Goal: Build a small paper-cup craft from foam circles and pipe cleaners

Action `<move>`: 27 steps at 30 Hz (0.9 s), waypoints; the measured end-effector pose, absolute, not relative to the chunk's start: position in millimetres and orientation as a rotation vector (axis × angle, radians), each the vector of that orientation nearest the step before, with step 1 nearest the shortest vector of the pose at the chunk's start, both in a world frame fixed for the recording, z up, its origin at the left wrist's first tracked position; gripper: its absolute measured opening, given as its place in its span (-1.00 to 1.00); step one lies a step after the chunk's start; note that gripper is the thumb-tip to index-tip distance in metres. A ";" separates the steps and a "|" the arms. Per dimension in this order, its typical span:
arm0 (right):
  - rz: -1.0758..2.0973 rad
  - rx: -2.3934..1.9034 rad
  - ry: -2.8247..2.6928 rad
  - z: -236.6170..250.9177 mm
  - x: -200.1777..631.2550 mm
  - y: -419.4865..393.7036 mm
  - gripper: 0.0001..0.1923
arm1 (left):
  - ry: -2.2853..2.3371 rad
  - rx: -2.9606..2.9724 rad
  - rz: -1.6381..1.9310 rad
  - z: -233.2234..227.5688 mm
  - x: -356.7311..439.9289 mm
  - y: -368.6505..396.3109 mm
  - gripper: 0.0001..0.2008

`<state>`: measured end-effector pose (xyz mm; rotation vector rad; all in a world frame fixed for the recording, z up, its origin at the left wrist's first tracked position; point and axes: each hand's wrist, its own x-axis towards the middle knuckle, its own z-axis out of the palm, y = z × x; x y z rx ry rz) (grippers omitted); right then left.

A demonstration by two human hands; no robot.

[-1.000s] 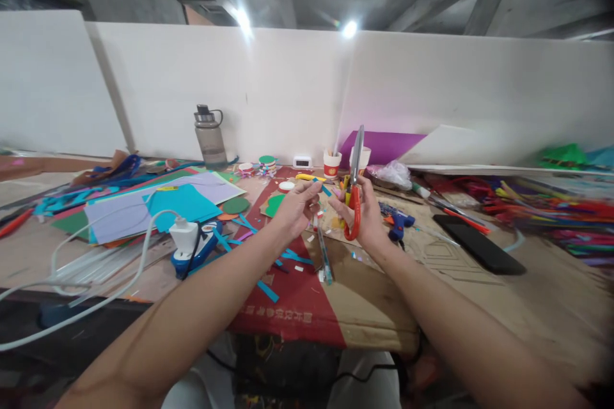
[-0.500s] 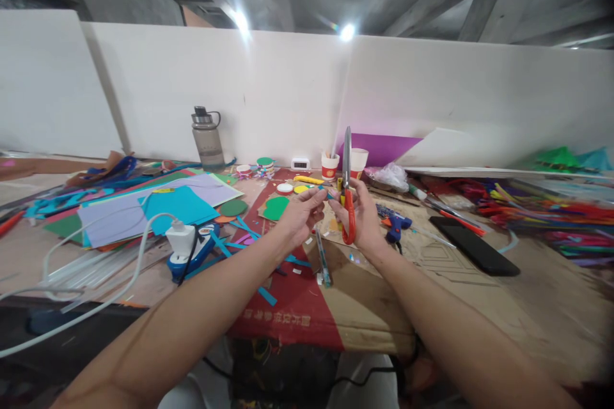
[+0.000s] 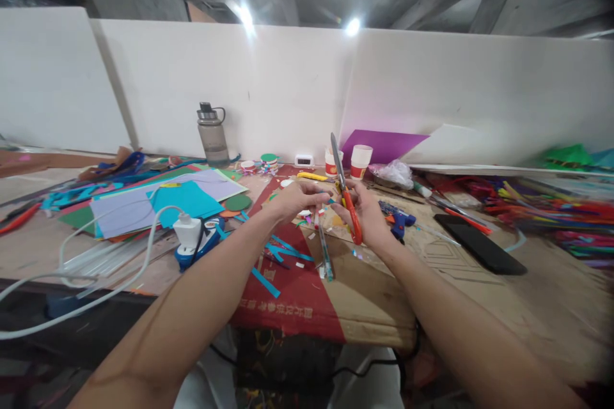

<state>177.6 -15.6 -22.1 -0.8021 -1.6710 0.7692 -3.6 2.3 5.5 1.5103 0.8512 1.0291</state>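
My right hand (image 3: 368, 212) holds scissors (image 3: 354, 220) with orange handles. Their blades point up and slightly left and look closed. My left hand (image 3: 300, 200) is just left of them, fingers pinched together. Between the fingertips of both hands shows a small blue piece (image 3: 330, 200), perhaps paper; my fingers hide most of it. Below the hands a pen (image 3: 326, 259) with a clear barrel lies on the red and brown cardboard (image 3: 307, 294). Blue paper strips (image 3: 266, 282) and tiny scraps are scattered left of it.
Left are coloured paper sheets (image 3: 127, 211), a blue power strip (image 3: 201, 249) with a white plug, and a water bottle (image 3: 213, 140). Paper cups (image 3: 361, 163) and a small clock (image 3: 304, 160) stand behind. To the right are a blue glue gun (image 3: 400, 220) and a phone (image 3: 480, 246).
The scissors have tilted so their blades lean left. My left hand has turned over, its back now facing up more. The view has shifted slightly.
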 end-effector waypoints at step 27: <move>0.664 -1.068 -1.926 -22.7 172.2 -30.5 -0.65 | 0.736 0.647 1.601 12.6 8.7 -3.5 -0.86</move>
